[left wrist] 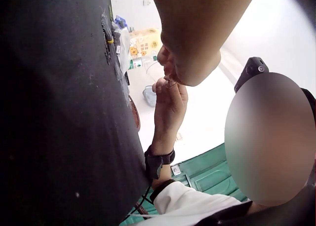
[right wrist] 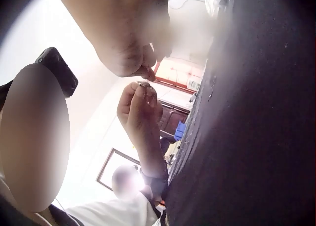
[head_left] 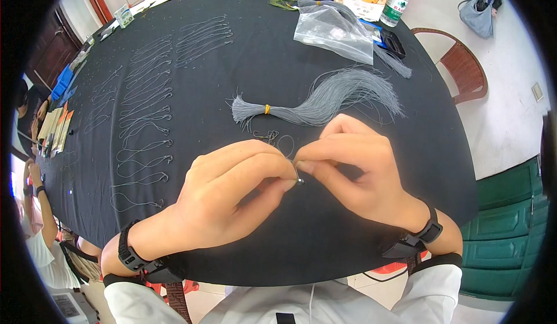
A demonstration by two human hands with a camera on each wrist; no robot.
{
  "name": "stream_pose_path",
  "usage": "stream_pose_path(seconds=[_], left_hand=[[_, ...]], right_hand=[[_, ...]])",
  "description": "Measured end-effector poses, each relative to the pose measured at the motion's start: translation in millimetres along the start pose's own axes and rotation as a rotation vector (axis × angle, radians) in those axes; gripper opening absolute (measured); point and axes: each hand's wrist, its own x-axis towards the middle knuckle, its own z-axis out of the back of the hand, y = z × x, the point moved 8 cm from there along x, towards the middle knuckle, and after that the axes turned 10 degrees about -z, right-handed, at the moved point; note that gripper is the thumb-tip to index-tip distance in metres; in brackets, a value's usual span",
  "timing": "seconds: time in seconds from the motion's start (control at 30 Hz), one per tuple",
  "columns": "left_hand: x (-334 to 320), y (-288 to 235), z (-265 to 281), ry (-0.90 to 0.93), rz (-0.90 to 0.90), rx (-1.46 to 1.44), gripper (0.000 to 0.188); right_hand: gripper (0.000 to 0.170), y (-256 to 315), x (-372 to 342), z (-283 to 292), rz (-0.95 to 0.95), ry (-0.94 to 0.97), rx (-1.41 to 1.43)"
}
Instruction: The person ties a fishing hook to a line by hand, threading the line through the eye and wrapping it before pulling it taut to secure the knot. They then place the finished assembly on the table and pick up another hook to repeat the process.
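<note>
Thread is looping at the frame's centre. Left hand and right hand are pinching it, each grip closed.

Head view downward, wrist views sideways

A small shiny metal piece pokes from the left hand; a thin grey line loops just beyond its fingertips

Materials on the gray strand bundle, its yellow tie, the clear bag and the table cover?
Gray strand bundle: likely synthetic line, fine strands with slight sheen. Yellow tie: rubber or plastic, can't tell. Clear bag: thin plastic film, see-through, glossy creases. Table cover: probably woven fabric, matte black, soft folds.
</note>
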Motion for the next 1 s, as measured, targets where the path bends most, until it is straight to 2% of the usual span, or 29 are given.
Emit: stream_pose_path(seconds=[0.13,0.2,0.27,0.33,0.57,0.63,0.7,0.87,1.0], left_hand=[[-0.1,2.5,-0.5,0.014,0.042,-0.079,0.017],[-1.6,5.1,-1.1,0.027,0.099,-0.116,0.016],[-2.8,8.4,-1.5,0.022,0.154,-0.189,0.014],[-3.9,12.1,-1.7,0.002,0.207,-0.298,0.012],[-15.7,25.0,-8.1,-0.072,0.517,-0.621,0.008],[-18.9,27.6,-10.8,-0.073,0.605,-0.716,0.009],[-19.2,27.8,-11.3,-0.087,0.592,-0.757,0.010],[-19.3,27.9,-11.3,-0.095,0.573,-0.753,0.010],[-19.0,27.7,-10.1,-0.110,0.570,-0.745,0.010]], right_hand=[[0.013,-1.5,3.6,-3.1,0.074,0.036,0.067],[0.011,-5.4,4.1,-4.1,0.041,0.057,0.131],[0.009,-15.3,4.8,-8.4,-0.125,0.139,0.336],[0.011,-25.9,-0.9,-20.5,-0.428,0.282,0.680],[0.016,-33.3,-8.2,-32.0,-0.577,0.443,0.930],[0.016,-31.2,-10.7,-30.6,-0.665,0.480,0.893],[0.017,-30.9,-9.9,-30.2,-0.660,0.472,0.835],[0.017,-29.4,-5.6,-29.2,-0.505,0.372,0.673],[0.016,-29.4,-7.6,-29.7,-0.530,0.386,0.664]])
